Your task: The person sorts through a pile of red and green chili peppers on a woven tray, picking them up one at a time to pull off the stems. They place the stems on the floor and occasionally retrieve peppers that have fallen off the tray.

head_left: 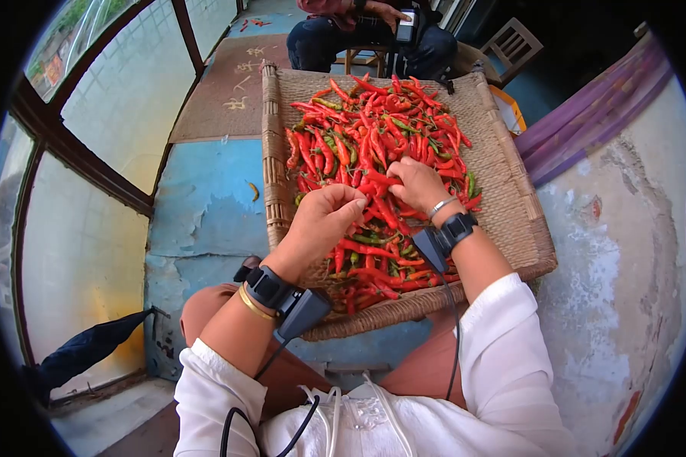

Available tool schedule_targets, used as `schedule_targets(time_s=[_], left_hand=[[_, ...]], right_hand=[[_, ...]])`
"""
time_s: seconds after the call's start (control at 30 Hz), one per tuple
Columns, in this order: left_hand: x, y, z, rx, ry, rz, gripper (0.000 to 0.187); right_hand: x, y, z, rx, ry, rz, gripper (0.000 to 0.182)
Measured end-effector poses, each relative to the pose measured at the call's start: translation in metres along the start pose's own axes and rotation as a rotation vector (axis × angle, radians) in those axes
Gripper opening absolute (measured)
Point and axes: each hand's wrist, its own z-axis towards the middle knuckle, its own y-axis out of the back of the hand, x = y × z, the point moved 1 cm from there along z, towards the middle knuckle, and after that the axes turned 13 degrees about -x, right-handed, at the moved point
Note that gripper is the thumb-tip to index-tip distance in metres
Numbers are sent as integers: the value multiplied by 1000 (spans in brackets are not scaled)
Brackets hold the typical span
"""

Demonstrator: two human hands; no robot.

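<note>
Head view: over one woven tray [503, 190], the right hand [393, 174] pinches one red pepper [381, 179]; the left hand [358, 202] is pinched narrow.

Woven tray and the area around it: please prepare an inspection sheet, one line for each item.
Surface: woven tray, its right side mostly bare.
Job's things: heap of peppers, mostly red, some green.
Clutter: one stray pepper on the blue floor, left of the tray.
Hands: right hand pinches a red pepper; left hand is over the heap, fingertips together, anything between them unclear.
Cables: black cables run from both wrist devices toward the lap.
Surroundings: another person sits beyond the tray; windows left, wooden chair behind.
</note>
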Motion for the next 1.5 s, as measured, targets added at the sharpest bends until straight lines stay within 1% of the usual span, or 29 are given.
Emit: schedule_targets(time_s=[0.03,0.07,0.13,0.17,0.2,0.27,0.3,0.37,0.4,0.43,0.47,0.53,0.6,0.67,0.7,0.77,0.8,0.87,0.9,0.93,0.97,1.0,1.07,1.13,1.17,1.2,1.27,1.4,1.5], left_hand=[[0,1,0,16,7,10,14],[1,0,0,17,8,8,14],[2,-1,0,-5,-47,57,16],[4,-2,1,-5,-49,56,16],[6,-3,1,-13,-109,96,18],[2,-8,-2,-16,-174,137,20],[-2,-11,-4,-30,-121,86,18],[-11,-13,-9,-45,-70,30,17],[-15,-12,-11,-16,16,-12,16],[-17,-11,-12,15,103,-54,15],[-16,-9,-12,14,100,-56,15],[-11,-6,-9,80,102,-68,12],[-8,-6,-8,77,68,-41,12],[-7,-7,-8,76,37,-15,12],[-7,-7,-10,94,17,49,13],[-7,-9,-9,110,-5,109,14],[-5,-8,-7,88,12,105,15],[-7,-5,-5,62,28,95,16],[-11,-3,-5,2,3,25,17],[-15,-1,-5,-56,-20,-44,18],[-16,1,-5,-66,-13,-66,19],[-17,1,-6,-67,-11,-69,19],[-19,3,-6,-96,-32,-140,18],[-21,6,-6,-107,-36,-145,18],[-22,7,-6,-114,-40,-149,18],[-23,8,-5,-116,-41,-150,18],[-25,9,-4,-141,-72,-141,18],[-24,11,-2,-141,-80,-136,17],[-22,12,-1,-140,-58,-150,17]], right_hand=[[-3,-1,-7,-77,82,27,28],[0,5,-14,-76,81,25,28],[7,20,-26,-83,21,323,29],[13,28,-33,-38,-59,526,27],[19,34,-39,-41,-60,525,27],[31,39,-52,202,-451,1109,27],[39,42,-57,204,-475,1183,30],[50,41,-66,232,-465,1206,31],[55,41,-69,265,-456,1231,32],[58,42,-69,305,-362,1214,33],[60,42,-71,304,-360,1210,33],[61,38,-72,304,-239,1055,34],[59,33,-71,321,-250,967,30],[65,33,-72,-59,-57,858,26],[65,32,-71,-57,-56,853,26],[65,30,-69,102,-166,891,24],[67,34,-67,103,-165,886,24],[67,45,-57,309,-441,902,21],[60,45,-47,264,-438,843,18],[52,48,-36,234,-534,798,19],[45,50,-24,125,-561,919,20],[42,52,-12,-3,-556,1276,21],[38,66,6,-167,-626,1349,22],[29,48,18,-125,-493,821,21],[8,16,23,-106,-276,533,23],[18,12,18,-139,-49,172,24],[37,2,6,-121,-123,-88,24],[36,-23,-3,-88,-208,4,25],[29,-18,-10,-69,-254,239,27]])
